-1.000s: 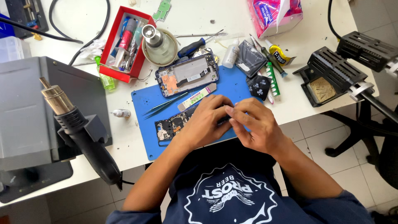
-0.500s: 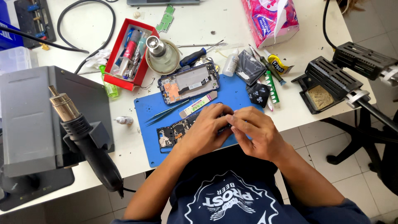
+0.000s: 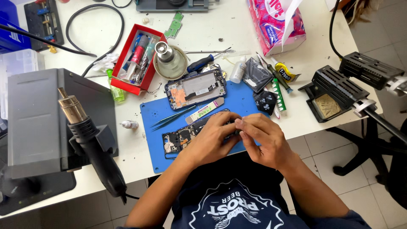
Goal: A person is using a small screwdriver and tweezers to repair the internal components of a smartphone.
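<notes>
Both hands have stayed put over the opened phone point(image 3: 180, 140) near the blue mat's point(image 3: 241, 99) front edge — left hand point(image 3: 210, 142) pressing it flat, right hand point(image 3: 263, 140) pinching something unseen — so steady, light fingertip pressure seems wisest.

We see a red tray point(image 3: 127, 80) of small tools beside a round metal holder point(image 3: 169, 63), with a blue-handled screwdriver point(image 3: 202, 62) just right of it. A pink tissue pack point(image 3: 275, 25) lies at the far edge. A hot-air gun point(image 3: 91, 140) leans against a grey station point(image 3: 38, 123).
</notes>
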